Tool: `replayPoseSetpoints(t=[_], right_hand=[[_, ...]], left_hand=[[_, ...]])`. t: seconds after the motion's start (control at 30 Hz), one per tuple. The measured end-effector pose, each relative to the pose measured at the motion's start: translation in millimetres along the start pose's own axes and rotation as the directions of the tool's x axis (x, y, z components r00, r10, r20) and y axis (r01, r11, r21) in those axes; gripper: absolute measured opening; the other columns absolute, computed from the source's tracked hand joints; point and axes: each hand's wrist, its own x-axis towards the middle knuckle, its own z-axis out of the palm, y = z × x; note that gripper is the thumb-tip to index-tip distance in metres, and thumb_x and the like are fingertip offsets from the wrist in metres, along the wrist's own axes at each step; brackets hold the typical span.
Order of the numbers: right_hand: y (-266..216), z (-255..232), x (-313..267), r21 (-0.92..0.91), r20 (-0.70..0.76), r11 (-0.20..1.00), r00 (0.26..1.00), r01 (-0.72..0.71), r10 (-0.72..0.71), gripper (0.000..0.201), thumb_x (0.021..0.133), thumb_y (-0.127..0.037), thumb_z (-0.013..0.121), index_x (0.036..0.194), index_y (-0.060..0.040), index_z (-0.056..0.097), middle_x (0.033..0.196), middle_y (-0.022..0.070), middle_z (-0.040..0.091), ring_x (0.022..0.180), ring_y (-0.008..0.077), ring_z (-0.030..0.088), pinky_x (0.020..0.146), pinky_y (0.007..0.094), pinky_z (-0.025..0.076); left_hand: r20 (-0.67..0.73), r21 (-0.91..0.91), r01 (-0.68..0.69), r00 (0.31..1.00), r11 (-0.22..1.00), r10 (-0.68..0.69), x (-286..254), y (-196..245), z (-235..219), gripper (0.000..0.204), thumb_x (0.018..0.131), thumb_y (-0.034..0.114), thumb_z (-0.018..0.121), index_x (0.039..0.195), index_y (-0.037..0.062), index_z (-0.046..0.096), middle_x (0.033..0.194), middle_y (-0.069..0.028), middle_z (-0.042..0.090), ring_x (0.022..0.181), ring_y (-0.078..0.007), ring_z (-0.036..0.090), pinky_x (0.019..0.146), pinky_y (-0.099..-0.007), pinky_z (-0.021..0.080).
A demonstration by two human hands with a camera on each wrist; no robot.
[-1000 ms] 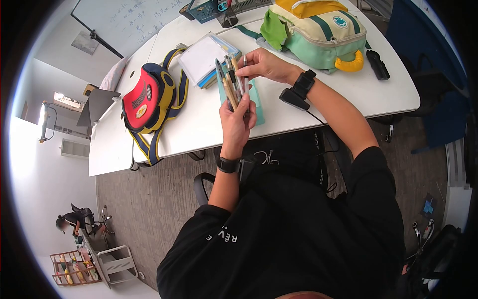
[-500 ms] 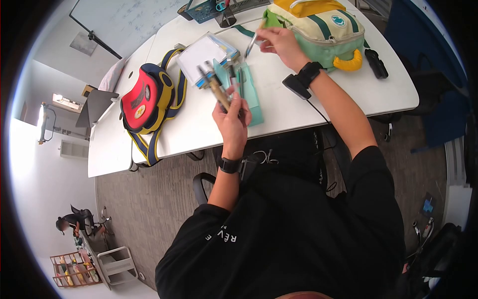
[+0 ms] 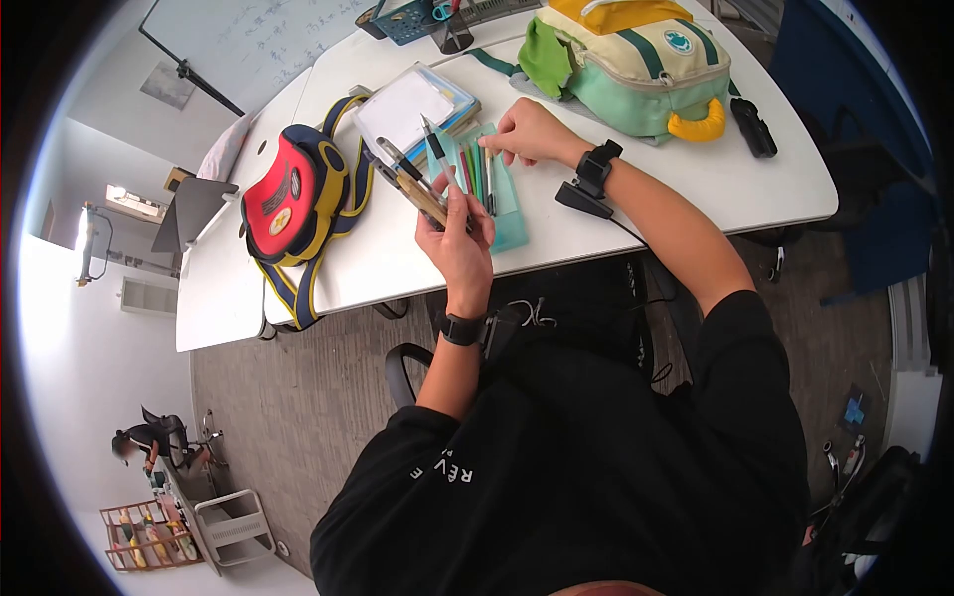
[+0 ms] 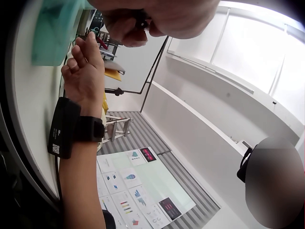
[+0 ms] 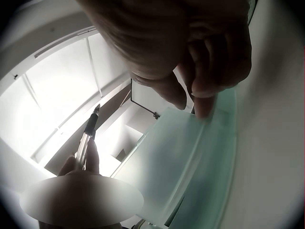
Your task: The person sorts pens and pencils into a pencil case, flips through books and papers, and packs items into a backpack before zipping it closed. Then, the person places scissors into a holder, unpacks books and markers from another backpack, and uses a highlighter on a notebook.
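Observation:
My left hand grips a bunch of several pens, fanned out with their tips pointing up and away. One clear pen with a black grip stands out from the brownish pens; it also shows in the right wrist view. A translucent teal pencil case lies open on the table, with several coloured pens or pencils in it. Over its right side is my right hand, thumb and forefinger pinching the upper end of a pen that lies along the case.
Behind the case sits a stack of papers and folders. A red and navy bag is on the left, a green and cream backpack at the back right. A black case and a pen holder are also on the table.
My right hand has lifted a pen away toward the backpack, then lowered it into the pencil case. My left hand has shifted slightly left with its bunch, leaving the case's contents more visible.

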Motion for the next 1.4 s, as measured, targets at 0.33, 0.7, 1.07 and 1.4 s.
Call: replayPoseSetpoints(t=[0.33,0.7,1.07,1.4], right_hand=[[-14,-10,-7,0.310,-0.106,0.945,0.991,0.107,-0.077,0.035,0.088,-0.006,0.051,0.123,0.0003,0.053,0.093,0.0144,0.072,0.057,0.0136,0.064,0.048,0.0251,0.051],[-26,-6,-16,0.505,0.141,0.840,0.941,0.199,-0.307,0.049,0.095,-0.022,0.061,0.138,-0.0011,0.048,0.098,0.0147,0.072,0.071,0.0169,0.070,0.067,0.0285,0.058],[-19,2,-11,0.516,0.116,0.839,0.956,0.173,-0.268,0.039,0.092,-0.022,0.071,0.120,0.0034,0.061,0.092,0.0112,0.073,0.065,0.0147,0.068,0.061,0.0253,0.056],[-10,-10,0,0.265,-0.268,0.927,0.944,0.264,-0.193,0.030,0.090,-0.019,0.072,0.106,0.0055,0.065,0.079,0.0094,0.073,0.052,0.0108,0.063,0.047,0.0232,0.049]], left_hand=[[0.024,0.031,0.028,0.999,0.999,-0.028,-3,0,2,0.030,0.099,0.010,0.059,0.123,-0.0052,0.053,0.067,-0.0073,0.056,0.044,-0.0110,0.045,0.040,-0.0227,0.032],[0.040,0.026,0.042,0.998,0.999,-0.043,-2,-2,1,0.029,0.099,0.011,0.058,0.123,-0.0055,0.053,0.068,-0.0075,0.058,0.042,-0.0104,0.046,0.038,-0.0228,0.033],[0.055,0.127,0.109,0.992,0.986,-0.116,-2,0,1,0.031,0.099,0.014,0.060,0.122,-0.0051,0.053,0.066,-0.0067,0.058,0.041,-0.0100,0.046,0.036,-0.0227,0.031],[-0.021,0.067,-0.025,0.999,0.997,0.027,-4,3,2,0.021,0.101,0.012,0.055,0.116,-0.0017,0.054,0.057,-0.0029,0.050,0.038,-0.0080,0.037,0.036,-0.0236,0.024]])
